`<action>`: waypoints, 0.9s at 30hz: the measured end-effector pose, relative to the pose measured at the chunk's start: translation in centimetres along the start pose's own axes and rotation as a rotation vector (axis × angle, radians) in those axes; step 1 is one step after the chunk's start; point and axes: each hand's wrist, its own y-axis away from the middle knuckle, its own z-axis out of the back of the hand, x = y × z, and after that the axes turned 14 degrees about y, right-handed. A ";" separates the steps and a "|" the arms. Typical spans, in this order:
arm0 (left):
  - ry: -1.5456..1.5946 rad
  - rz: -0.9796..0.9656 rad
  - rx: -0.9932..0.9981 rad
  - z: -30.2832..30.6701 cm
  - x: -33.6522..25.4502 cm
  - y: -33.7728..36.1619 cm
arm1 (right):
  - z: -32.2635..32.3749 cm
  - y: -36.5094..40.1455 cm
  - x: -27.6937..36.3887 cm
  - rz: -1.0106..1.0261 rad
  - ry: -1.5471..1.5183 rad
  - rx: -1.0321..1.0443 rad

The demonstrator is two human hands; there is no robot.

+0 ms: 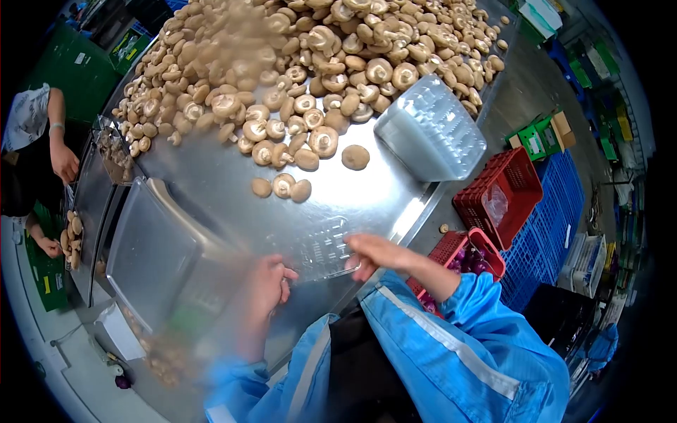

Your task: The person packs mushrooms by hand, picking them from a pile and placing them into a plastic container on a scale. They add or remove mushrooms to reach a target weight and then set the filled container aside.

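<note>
Head view: right hand (368,255) at clear tray (321,248), box label (534,144) illegible.

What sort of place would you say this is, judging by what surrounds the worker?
Probably a produce packing room: a large heap of mushrooms lies on a metal table, a stack of clear plastic trays stands beside it, and red crates sit nearby.

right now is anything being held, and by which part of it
A clear plastic tray, by its right edge, in the right hand. The left hand is at the left edge, but blur hides whether it grips.
</note>
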 end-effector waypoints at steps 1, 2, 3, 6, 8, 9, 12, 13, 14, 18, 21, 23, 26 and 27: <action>0.099 0.129 0.032 0.3 -0.3 -0.3 | -0.7 0.0 -0.1 0.061 0.086 -0.034; 0.188 0.169 0.023 0.3 -1.0 -0.7 | -1.1 0.0 0.3 0.123 0.172 -0.072; 0.279 0.209 0.016 0.1 -2.0 -1.3 | -1.3 -0.4 1.3 0.096 0.141 -0.129; 0.459 0.228 0.008 0.6 -4.5 -4.8 | 0.1 -4.8 2.7 0.093 0.009 -0.242; 0.469 0.176 -0.069 0.1 -7.4 -8.0 | 1.3 -6.9 6.7 0.103 -0.034 -0.379; 0.456 0.120 -0.088 -0.1 -8.9 -9.8 | 2.2 -8.7 7.7 0.157 -0.081 -0.394; 0.421 -0.047 -0.149 -0.8 -14.0 -15.6 | 4.4 -13.3 12.3 0.242 -0.173 -0.509; 0.444 -0.107 -0.176 -1.0 -15.6 -17.2 | 5.0 -14.7 13.8 0.267 -0.130 -0.539; 0.464 -0.167 -0.201 -1.2 -17.0 -18.8 | 5.6 -16.0 15.3 0.293 -0.089 -0.569; 0.422 -0.336 -0.200 -1.3 -19.9 -23.5 | 7.4 -20.3 19.9 0.356 -0.096 -0.706; 0.417 -0.348 -0.219 -0.8 -20.6 -24.3 | 7.1 -21.4 20.2 0.365 -0.160 -0.674; 0.434 -0.383 -0.191 -1.0 -19.8 -23.8 | 6.2 -20.9 19.5 0.382 -0.178 -0.696; 0.474 -0.418 -0.158 -0.9 -18.2 -22.6 | 5.8 -21.3 17.8 0.442 -0.262 -0.669; 0.489 -0.435 -0.162 -1.0 -17.7 -22.1 | 5.5 -20.8 17.6 0.447 -0.264 -0.659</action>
